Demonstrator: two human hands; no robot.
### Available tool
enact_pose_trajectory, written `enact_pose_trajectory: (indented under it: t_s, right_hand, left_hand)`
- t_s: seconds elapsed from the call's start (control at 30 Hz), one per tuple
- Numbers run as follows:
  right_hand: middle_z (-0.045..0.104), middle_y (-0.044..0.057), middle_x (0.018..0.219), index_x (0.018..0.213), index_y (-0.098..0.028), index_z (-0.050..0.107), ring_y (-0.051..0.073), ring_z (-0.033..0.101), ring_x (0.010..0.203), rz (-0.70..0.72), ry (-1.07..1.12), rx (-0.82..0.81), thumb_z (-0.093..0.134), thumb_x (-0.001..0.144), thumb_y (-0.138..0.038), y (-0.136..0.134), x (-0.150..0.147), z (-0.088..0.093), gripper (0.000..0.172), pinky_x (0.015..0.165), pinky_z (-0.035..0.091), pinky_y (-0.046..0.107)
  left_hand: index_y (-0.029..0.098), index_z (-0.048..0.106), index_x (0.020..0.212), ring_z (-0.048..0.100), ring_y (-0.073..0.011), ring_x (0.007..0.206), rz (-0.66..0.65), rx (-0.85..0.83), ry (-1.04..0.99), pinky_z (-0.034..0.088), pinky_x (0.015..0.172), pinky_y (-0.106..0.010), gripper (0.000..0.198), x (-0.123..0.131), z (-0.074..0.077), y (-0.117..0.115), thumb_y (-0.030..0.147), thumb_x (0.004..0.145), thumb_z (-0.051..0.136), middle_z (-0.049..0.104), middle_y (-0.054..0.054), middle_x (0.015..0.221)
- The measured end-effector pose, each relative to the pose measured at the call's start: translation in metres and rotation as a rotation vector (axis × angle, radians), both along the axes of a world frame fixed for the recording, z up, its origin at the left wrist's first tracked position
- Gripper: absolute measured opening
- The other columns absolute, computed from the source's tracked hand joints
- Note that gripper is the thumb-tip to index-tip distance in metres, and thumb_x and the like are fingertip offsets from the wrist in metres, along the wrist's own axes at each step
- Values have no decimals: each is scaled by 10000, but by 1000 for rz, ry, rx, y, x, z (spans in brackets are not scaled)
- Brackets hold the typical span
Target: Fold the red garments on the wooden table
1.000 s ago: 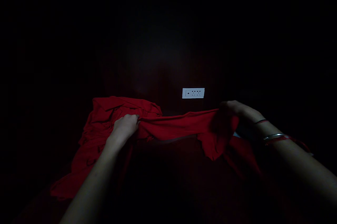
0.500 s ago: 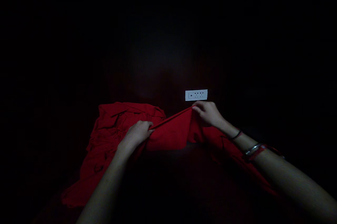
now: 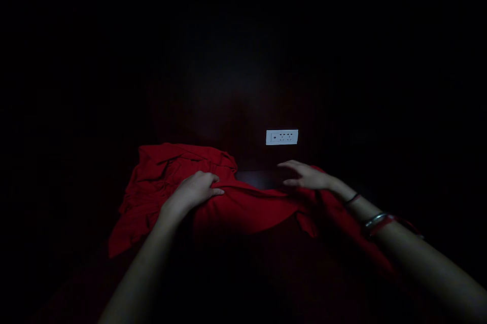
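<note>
two hands on one red cloth point(image 3: 247, 210), scene very dark. left hand point(image 3: 196, 189) lies palm down on the cloth near its middle, fingers bent and close together, thumb out to the right along a fold; can't tell if the fingertips pinch fabric or just press on it. right hand point(image 3: 308, 177) is spread flat, fingers straight and slightly apart, pointing left, holding nothing; it sits at the far right edge of the cloth, touching or just above it, can't tell which. cloth lies crumpled on a dark surface in front of the person: bunched higher behind the left hand, flatter between the hands, one end trailing to the lower left, another running under the right forearm. right wrist has a thin dark band point(image 3: 352, 198) and, further up the arm, bangles point(image 3: 376, 222), silver and red. white socket plate point(image 3: 282, 137) on the dark wall behind, nearer the right hand, apart from it. rest too dark to make out.
</note>
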State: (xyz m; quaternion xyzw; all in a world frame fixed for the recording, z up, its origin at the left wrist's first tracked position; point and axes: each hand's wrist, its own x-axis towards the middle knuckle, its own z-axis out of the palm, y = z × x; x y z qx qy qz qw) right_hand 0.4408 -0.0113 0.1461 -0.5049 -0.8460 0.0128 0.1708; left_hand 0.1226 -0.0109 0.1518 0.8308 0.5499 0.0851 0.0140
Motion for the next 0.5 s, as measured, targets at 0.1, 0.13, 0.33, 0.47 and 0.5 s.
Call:
enact_pose_trajectory:
  t_s: [0.1,0.13,0.33,0.47,0.5]
  right_hand:
    - [461,103,1247,1242,-199,415,203,446,1106,263,118,-13,588,714,-373,-6,-70,-21,582,891,373,337]
    - [523,99,1172,1180,-181,476,197,492,1042,281,125,-16,560,743,-353,-6,-87,-25,477,862,387,326]
    - [625,80,894,933,-139,588,161,568,806,107,93,164,379,827,-158,8,-79,-20,235,734,410,264]
    - [589,92,1031,1059,-147,515,175,547,928,-30,156,306,362,816,-125,10,-31,-10,287,784,403,268]
    - [594,87,1018,1067,-151,503,170,553,914,-77,182,308,350,826,-134,10,-23,-8,286,771,407,264]
  left_hand:
    - [207,599,1005,554,-221,931,-73,-28,4,406,757,-272,394,12,-5,-3,475,732,504,622,-79,1013]
    - [213,601,1000,557,-217,920,-98,-35,3,406,747,-270,395,14,-6,-4,489,749,472,627,-73,1000]
    - [202,617,855,573,-180,802,-58,23,16,389,704,-262,391,5,-2,-3,420,840,293,645,-59,875]
    - [175,602,741,561,-150,668,-29,24,-40,374,621,-237,344,-2,5,1,361,823,324,622,-36,701]
    - [172,599,744,556,-144,649,-60,-7,-77,373,604,-229,342,0,5,1,380,816,337,613,-26,675]
